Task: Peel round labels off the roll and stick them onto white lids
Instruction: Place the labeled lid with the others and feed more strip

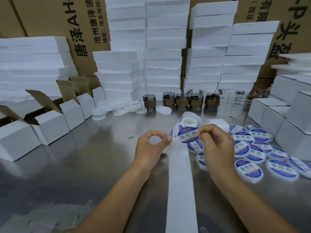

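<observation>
Label (188,137), round, blue and white, hung between both hands over the middle of the table (84,157). It seemed partly peeled from its backing strip (181,182), which ran to the near edge. The left hand (149,148) curled round a blank lid (155,140), gripping its rim. The right hand (217,145) pinched the label's right edge. The roll (189,122) stood just behind. Labelled lids (249,150) lay toward the right edge. The label looked thin, limp and tacky underneath, likely to curl or crease, so best held by its very edge. The lid seemed light and stiff.
</observation>
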The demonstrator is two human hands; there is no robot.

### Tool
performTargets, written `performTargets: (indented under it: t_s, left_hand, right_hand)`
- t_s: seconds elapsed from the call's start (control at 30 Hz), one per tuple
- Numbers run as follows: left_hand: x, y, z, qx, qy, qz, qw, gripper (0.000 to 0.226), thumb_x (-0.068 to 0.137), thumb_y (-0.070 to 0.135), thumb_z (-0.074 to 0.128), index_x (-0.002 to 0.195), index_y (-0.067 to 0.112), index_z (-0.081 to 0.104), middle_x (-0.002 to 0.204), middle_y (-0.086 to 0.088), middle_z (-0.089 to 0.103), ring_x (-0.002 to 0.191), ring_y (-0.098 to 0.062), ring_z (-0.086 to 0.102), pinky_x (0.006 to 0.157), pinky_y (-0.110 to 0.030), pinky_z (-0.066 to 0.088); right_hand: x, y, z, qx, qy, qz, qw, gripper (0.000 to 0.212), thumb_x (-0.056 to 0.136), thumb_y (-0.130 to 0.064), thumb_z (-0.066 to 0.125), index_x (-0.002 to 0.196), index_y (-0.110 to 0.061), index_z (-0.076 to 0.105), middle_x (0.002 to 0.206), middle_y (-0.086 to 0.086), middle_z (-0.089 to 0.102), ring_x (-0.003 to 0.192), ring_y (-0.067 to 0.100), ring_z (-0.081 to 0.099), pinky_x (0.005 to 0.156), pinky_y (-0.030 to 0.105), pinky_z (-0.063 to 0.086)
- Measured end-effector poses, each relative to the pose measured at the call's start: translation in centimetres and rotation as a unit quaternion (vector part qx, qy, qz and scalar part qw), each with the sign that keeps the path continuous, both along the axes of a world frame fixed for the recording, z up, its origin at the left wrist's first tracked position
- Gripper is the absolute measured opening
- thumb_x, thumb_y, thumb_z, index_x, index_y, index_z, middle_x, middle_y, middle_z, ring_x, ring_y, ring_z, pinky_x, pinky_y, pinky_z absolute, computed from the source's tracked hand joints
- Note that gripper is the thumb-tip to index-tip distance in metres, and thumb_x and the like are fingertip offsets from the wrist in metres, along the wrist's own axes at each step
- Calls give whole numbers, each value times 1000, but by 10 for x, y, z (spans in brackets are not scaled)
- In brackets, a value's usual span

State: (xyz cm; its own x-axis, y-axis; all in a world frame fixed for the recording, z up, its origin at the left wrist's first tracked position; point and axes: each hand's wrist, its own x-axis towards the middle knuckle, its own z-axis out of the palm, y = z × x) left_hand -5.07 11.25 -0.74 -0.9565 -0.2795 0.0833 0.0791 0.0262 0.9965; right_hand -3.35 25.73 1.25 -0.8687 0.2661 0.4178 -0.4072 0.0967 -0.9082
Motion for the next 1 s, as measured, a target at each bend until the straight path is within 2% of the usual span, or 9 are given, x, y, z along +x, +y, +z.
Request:
performTargets:
  t_s: [0.07, 0.17, 0.3, 0.37, 0.47, 0.53, 0.67, 0.8, 1.0]
  left_hand:
    - [-1, -1, 0, 1, 15, 37, 999, 12, 78, 27, 75, 78, 22, 64, 72, 11, 66, 58, 5, 59, 44, -7, 40]
    - [-5, -5, 4, 44, 38, 72, 996, 12, 87, 33, 64, 79, 24, 63, 80, 8, 66, 74, -7, 64, 57, -12, 44]
    - [-3, -3, 13, 202, 28, -49, 978, 39, 98, 40, 38, 90, 13, 65, 85, -5, 72, 73, -15, 68, 61, -22, 51]
    - [0, -1, 13, 237, 15, -121, 964, 50, 98, 44, 30, 95, 9, 65, 91, -13, 71, 79, -22, 67, 69, -31, 50]
    - [2, 1, 11, 263, 5, -174, 949, 50, 95, 47, 31, 95, 10, 65, 85, -11, 71, 76, -20, 68, 65, -28, 55]
    - [2, 3, 9, 269, 0, -189, 945, 50, 92, 48, 33, 95, 10, 65, 86, -12, 71, 80, -20, 68, 66, -26, 57]
    - [2, 4, 7, 249, 11, -205, 946, 52, 80, 53, 39, 94, 11, 66, 87, -10, 73, 81, -19, 69, 70, -27, 58]
    - [3, 5, 7, 249, 22, -225, 942, 52, 78, 52, 39, 86, 13, 72, 87, -10, 72, 81, -20, 70, 68, -27, 58]
    - [3, 6, 6, 238, 14, -221, 946, 56, 89, 50, 31, 83, 16, 75, 87, -9, 72, 81, -18, 70, 68, -26, 57]
  right_hand:
    - [0, 0, 3, -44, -11, 30, 999, 29, 85, 4, 51, 69, -17, 62, 65, -14, 65, 70, 4, 61, 67, 20, 50]
    - [1, 0, 7, -100, -38, 86, 991, 20, 86, 3, 54, 75, -11, 62, 63, -13, 66, 62, -2, 60, 60, 11, 48]
    - [5, -6, 9, -117, -67, 151, 979, 12, 85, -7, 60, 76, -14, 65, 63, -9, 66, 58, 1, 55, 60, 17, 45]
    - [7, -9, 9, -100, -60, 170, 978, 11, 82, -8, 63, 75, -15, 66, 63, -8, 67, 55, 0, 55, 56, 13, 45]
    - [10, -13, 8, -80, -52, 190, 977, 6, 78, -9, 67, 74, -14, 68, 62, -9, 69, 53, -4, 59, 52, 7, 43]
    - [9, -14, 6, -73, -55, 196, 976, 4, 71, -15, 72, 71, -16, 68, 67, -8, 72, 58, -2, 63, 54, 8, 45]
    - [6, -15, 3, -51, -81, 174, 980, 19, 55, -28, 75, 68, -16, 69, 72, -2, 73, 70, 12, 66, 63, 16, 53]
    - [4, -13, 0, -35, -97, 162, 981, 10, 68, -14, 77, 69, -14, 68, 68, -1, 71, 69, 12, 66, 62, 15, 52]
    - [4, -13, 0, -30, -107, 149, 982, 10, 72, -10, 76, 71, -9, 66, 67, -4, 70, 59, 3, 64, 52, 9, 46]
